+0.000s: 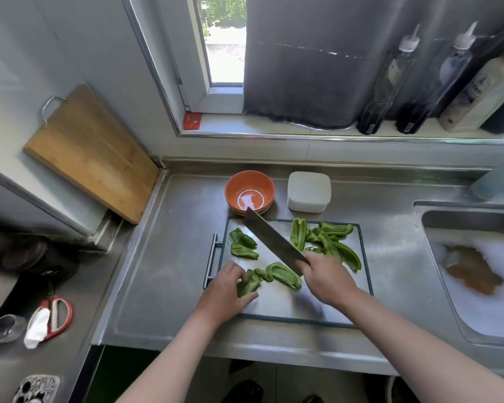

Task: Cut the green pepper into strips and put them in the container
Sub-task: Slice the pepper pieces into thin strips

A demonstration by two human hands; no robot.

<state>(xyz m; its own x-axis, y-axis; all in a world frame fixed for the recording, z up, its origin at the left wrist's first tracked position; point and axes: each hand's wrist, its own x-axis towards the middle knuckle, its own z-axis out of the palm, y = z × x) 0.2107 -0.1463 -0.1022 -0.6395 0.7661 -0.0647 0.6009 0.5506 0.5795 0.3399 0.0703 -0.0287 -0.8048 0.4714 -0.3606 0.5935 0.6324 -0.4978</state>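
Gripping cleaver w/ right hand; left hand pinches pepper piece. I'd tuck fingertips, cut thin.

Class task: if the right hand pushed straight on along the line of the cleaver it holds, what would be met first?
Probably the orange round bowl: the tip of the dark steel cleaver gripped by the right hand overlaps its near rim, though the blade's height is unclear.

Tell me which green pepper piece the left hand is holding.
The crumpled piece at the board's near-left edge, gripped by the left hand; other pieces lie free.
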